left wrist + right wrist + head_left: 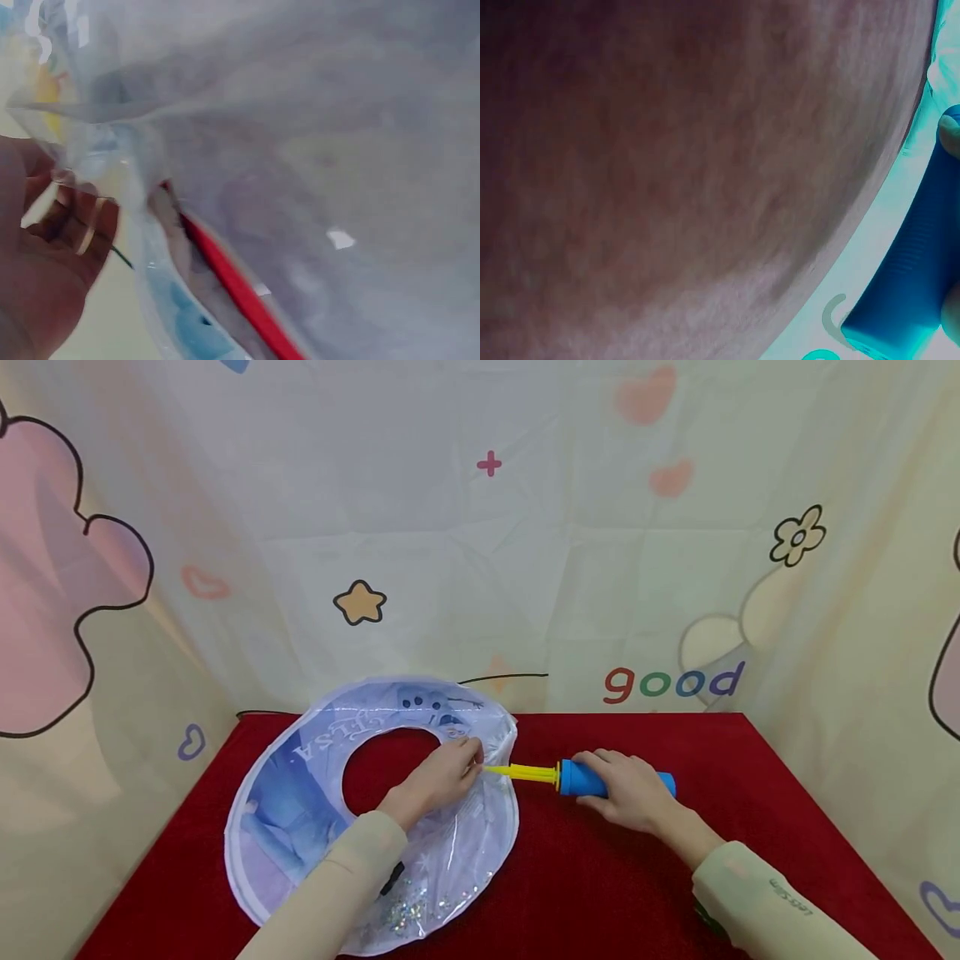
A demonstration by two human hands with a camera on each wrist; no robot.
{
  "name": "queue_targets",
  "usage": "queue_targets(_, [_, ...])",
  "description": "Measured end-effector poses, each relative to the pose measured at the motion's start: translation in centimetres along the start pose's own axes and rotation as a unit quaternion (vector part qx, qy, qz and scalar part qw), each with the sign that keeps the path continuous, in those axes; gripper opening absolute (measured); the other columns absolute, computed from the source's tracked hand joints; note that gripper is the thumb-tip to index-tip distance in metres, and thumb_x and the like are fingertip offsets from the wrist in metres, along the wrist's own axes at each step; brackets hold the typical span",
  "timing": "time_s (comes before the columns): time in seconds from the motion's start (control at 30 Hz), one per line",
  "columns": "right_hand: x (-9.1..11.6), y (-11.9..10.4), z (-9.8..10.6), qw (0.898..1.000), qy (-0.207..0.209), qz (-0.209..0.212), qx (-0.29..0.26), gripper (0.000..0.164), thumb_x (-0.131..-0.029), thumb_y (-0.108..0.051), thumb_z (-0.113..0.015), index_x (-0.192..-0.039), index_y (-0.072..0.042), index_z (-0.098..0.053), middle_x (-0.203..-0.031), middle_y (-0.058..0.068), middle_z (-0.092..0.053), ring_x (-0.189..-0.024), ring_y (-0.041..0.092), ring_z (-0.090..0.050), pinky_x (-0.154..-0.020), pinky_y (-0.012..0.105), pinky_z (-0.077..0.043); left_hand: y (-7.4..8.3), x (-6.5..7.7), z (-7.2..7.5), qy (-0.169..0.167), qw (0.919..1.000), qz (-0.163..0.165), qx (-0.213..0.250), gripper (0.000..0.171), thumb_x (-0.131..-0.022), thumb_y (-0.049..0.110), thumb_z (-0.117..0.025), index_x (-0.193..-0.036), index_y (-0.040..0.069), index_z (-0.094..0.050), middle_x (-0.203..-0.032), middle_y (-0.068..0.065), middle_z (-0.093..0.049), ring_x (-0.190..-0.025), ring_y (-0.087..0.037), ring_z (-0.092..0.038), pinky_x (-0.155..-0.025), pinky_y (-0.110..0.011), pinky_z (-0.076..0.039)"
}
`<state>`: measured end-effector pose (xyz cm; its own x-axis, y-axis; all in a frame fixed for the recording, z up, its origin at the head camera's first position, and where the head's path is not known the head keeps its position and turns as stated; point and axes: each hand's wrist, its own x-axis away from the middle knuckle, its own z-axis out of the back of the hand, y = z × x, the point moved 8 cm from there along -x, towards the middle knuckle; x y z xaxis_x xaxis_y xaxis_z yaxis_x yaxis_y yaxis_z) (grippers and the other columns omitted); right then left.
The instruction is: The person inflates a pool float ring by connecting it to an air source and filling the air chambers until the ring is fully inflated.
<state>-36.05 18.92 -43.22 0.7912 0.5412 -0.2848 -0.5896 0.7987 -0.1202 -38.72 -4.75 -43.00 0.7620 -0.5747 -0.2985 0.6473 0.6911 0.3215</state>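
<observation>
A swim ring [281, 810] with ELSA lettering, a snowman print and loose glitter stands tilted on the red cloth, partly filled and creased. At its right side my left hand [442, 774] pinches the ring's film, where the fingers hide the valve area. In the left wrist view, curled fingers [94, 225] hold the clear plastic edge. My right hand [630, 789] grips the blue barrel of a hand pump [579, 779], whose yellow tapered end points left to the left fingertips. Whether the tip sits inside a valve is hidden. The right wrist view shows the blue barrel [907, 277] at its edge.
A red cloth [600, 893] covers the table. Behind it hangs a pale curtain [450, 543] printed with a star, hearts, a flower and the word "good". A small dark green thing [708, 920] lies partly under the right sleeve.
</observation>
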Motion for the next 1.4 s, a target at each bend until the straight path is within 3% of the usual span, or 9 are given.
queue_targets(0.1, [-0.3,-0.3,-0.3,1.000,0.007,0.005,-0.003,0.065,-0.081,-0.032,-0.086,-0.136,-0.012,-0.059,-0.123,0.011,-0.066,-0.102,0.029,-0.065,-0.084,0.052,-0.056,0.7,-0.1,0.4,-0.003,0.9997,0.000,-0.026,0.011,-0.095,0.006,-0.062,-0.106,0.008,-0.062,-0.094,-0.003,-0.054,-0.089,-0.021,-0.054,-0.083,-0.035,-0.048])
queue_targets(0.23, [-1.0,-1.0,-0.5,1.000,0.014,0.011,-0.005,0.066,-0.080,-0.032,-0.087,-0.136,-0.011,-0.059,-0.123,0.012,-0.066,-0.101,0.030,-0.064,-0.084,0.053,-0.055,2.6,-0.5,0.9,0.001,0.9988,-0.037,-0.033,0.023,-0.097,0.011,-0.062,-0.119,0.005,-0.063,-0.108,-0.009,-0.059,-0.099,-0.025,-0.055,-0.090,-0.041,-0.046])
queue_targets(0.33, [-1.5,-1.4,-0.6,1.000,0.019,0.012,-0.007,0.067,-0.080,-0.032,-0.088,-0.136,-0.012,-0.059,-0.123,0.011,-0.066,-0.104,0.030,-0.064,-0.087,0.053,-0.054,3.7,-0.9,0.7,-0.008,0.9977,-0.057,-0.035,0.031,-0.100,0.017,-0.062,-0.128,0.003,-0.059,-0.119,-0.011,-0.059,-0.107,-0.027,-0.055,-0.095,-0.044,-0.045])
queue_targets(0.43, [-1.9,-1.8,-0.6,0.999,0.029,0.018,-0.003,0.067,-0.078,-0.030,-0.089,-0.135,-0.011,-0.059,-0.123,0.011,-0.066,-0.106,0.030,-0.063,-0.088,0.054,-0.053,4.0,-1.2,-0.1,-0.028,0.9974,-0.052,-0.041,0.032,-0.103,0.020,-0.059,-0.130,0.003,-0.059,-0.123,-0.010,-0.059,-0.110,-0.027,-0.055,-0.097,-0.042,-0.045])
queue_targets(0.67, [-2.7,-2.4,-0.4,0.998,0.058,0.028,0.015,0.068,-0.075,-0.030,-0.092,-0.133,-0.013,-0.061,-0.122,0.009,-0.066,-0.112,0.031,-0.062,-0.090,0.055,-0.051,3.7,-1.9,-1.5,-0.051,0.9957,-0.041,-0.066,0.036,-0.107,0.023,-0.051,-0.134,0.000,-0.060,-0.122,-0.011,-0.062,-0.109,-0.027,-0.059,-0.098,-0.040,-0.047])
queue_targets(0.83, [-3.1,-2.6,-0.2,0.998,0.059,0.023,0.015,0.068,-0.075,-0.031,-0.092,-0.133,-0.012,-0.062,-0.124,0.009,-0.066,-0.114,0.031,-0.061,-0.092,0.055,-0.050,3.5,-2.0,-2.1,-0.069,0.9957,-0.046,-0.042,0.032,-0.108,0.021,-0.052,-0.130,0.001,-0.061,-0.115,-0.010,-0.064,-0.105,-0.025,-0.061,-0.097,-0.038,-0.048])
queue_targets(1.0, [-3.4,-2.9,-0.4,1.000,0.028,0.007,0.001,0.068,-0.080,-0.035,-0.087,-0.135,-0.008,-0.058,-0.128,0.013,-0.066,-0.113,0.032,-0.063,-0.093,0.054,-0.051,2.9,-1.7,-2.1,-0.058,0.9961,-0.059,-0.031,0.016,-0.106,0.016,-0.056,-0.117,0.006,-0.059,-0.098,-0.004,-0.058,-0.092,-0.020,-0.057,-0.087,-0.033,-0.048])
queue_targets(1.2, [-3.7,-2.8,-1.3,0.999,-0.029,-0.016,0.005,0.063,-0.090,-0.045,-0.076,-0.138,-0.009,-0.057,-0.127,0.013,-0.066,-0.109,0.031,-0.065,-0.090,0.051,-0.052,1.6,-1.2,-2.0,-0.027,0.9952,-0.077,-0.055,0.010,-0.105,0.016,-0.058,-0.109,0.007,-0.058,-0.090,-0.003,-0.054,-0.085,-0.021,-0.055,-0.081,-0.034,-0.047])
queue_targets(1.4, [-3.3,-1.9,-1.4,0.998,-0.055,-0.030,0.018,0.062,-0.094,-0.047,-0.069,-0.142,-0.010,-0.056,-0.130,0.014,-0.064,-0.115,0.034,-0.061,-0.090,0.056,-0.049,0.0,-0.3,-1.6,-0.021,0.9946,-0.080,-0.063,0.008,-0.105,0.015,-0.057,-0.106,0.007,-0.056,-0.085,-0.002,-0.052,-0.081,-0.022,-0.055,-0.079,-0.036,-0.047])
